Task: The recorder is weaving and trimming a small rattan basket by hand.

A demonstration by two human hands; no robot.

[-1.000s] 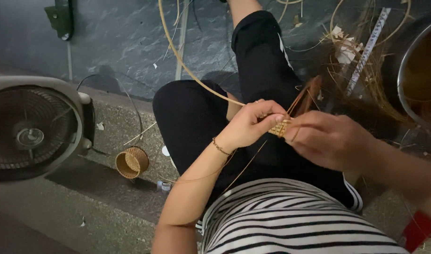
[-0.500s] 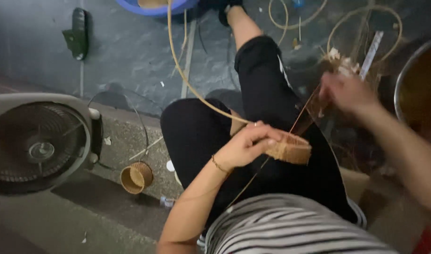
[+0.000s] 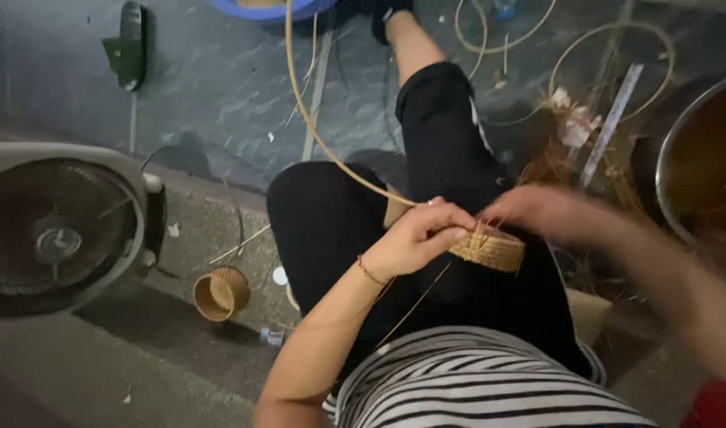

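Where hands meet: left hand [image 3: 417, 238] grips woven basket [image 3: 489, 250] | right hand [image 3: 549, 214] blurred, grip unclear

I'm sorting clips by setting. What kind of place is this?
Probably an informal basket-weaving spot on a floor or step. The left hand holds a half-woven basket, loose cane strips lie around, and a small finished basket sits beside a fan.

Two hands, left hand [image 3: 414, 238], right hand [image 3: 549, 214], two woven baskets [image 3: 489, 252] [image 3: 220, 293], one fan [image 3: 58, 226], one metal bowl [image 3: 699, 166]
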